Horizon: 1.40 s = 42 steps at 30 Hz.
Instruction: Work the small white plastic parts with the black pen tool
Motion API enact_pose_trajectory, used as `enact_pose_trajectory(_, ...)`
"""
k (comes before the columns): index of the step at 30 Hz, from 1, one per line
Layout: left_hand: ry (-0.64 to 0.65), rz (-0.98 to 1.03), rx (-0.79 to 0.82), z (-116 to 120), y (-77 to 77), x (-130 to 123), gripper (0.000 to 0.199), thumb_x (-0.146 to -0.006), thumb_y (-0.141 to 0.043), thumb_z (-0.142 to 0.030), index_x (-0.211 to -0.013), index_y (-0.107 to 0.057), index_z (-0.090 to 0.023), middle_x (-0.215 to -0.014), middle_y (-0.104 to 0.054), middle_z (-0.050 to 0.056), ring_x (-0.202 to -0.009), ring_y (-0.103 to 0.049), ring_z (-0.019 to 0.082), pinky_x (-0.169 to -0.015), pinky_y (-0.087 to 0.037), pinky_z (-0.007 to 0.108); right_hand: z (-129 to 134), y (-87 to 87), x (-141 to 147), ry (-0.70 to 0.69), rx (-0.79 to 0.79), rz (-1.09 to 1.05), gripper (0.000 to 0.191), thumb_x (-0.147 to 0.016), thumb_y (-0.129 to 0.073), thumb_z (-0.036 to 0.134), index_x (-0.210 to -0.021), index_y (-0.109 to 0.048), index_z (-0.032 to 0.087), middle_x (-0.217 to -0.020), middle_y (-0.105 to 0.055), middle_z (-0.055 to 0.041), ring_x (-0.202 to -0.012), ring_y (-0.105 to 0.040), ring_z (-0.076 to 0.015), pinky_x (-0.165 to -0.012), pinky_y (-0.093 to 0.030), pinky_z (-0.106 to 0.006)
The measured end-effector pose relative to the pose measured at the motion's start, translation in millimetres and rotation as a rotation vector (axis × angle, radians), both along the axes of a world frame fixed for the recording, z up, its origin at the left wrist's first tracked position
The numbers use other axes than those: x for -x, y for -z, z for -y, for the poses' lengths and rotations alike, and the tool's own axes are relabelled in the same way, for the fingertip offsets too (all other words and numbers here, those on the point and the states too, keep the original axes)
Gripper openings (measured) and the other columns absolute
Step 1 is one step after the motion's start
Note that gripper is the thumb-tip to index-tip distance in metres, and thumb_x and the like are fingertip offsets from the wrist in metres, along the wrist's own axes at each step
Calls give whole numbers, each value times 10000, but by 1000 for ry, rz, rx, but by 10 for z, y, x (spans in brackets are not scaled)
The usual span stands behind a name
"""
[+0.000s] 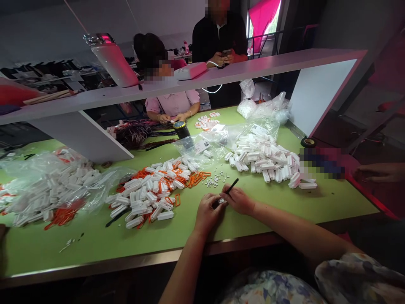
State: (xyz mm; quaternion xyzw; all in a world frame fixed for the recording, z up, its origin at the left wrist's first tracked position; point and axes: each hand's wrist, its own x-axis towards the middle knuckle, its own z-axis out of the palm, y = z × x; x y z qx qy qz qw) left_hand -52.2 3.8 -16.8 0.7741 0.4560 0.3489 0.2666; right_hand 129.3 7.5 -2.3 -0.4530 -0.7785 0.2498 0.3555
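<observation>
Near the table's front edge, my left hand (206, 212) is closed around a small white plastic connector housing (222, 200), mostly covered by the fingers. My right hand (241, 200) pinches a thin black stick-shaped tool (233, 185) that slants up to the right. Its fingertips meet the housing, and the tool's lower end is hidden. Just beyond both hands lie tiny white pegs (212, 181), scattered loose. To the left is a heap of white housings (142, 198) mixed with orange frames (198, 179). A second pile of white housings (268, 162) lies to the right.
A raised shelf (177, 86) spans the table, carrying a white bottle (114, 63) and a white box (190, 71). Plastic bags (268, 112), a dark cylinder (181, 130) and a black tape roll (309, 142) stand behind. Two people are across the table; another hand (373, 172) is at right.
</observation>
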Motion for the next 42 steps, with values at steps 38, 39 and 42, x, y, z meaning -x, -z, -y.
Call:
enact_pose_trajectory(38, -5, 1, 29, -6, 11, 11, 134, -834, -717, -249, -958, -753, -214, -919, -705, 53, -927, -637, 220, -865, -516, 363, 23, 55, 10, 27, 16, -32, 129, -994, -475, 265, -882, -519, 220, -754, -626, -9, -700, -584, -171, -719, -452, -270)
enact_pose_trajectory(39, -6, -1, 30, -5, 8, 10, 131, -838, -712, -248, -957, -753, -212, -918, -705, 54, -926, -637, 221, -862, -517, 364, 24, 54, 16, 24, 11, -20, 125, -991, -478, 267, -884, -519, 220, -749, -624, -10, -694, -579, -173, -714, -449, -273)
enact_pose_trajectory(42, -2, -4, 35, -5, 4, 8, 133, -844, -704, -247, -964, -752, -214, -914, -705, 54, -923, -638, 222, -858, -520, 366, 20, 54, 25, 27, 6, 7, 119, -988, -476, 268, -886, -517, 220, -741, -623, -14, -683, -572, -178, -699, -442, -278)
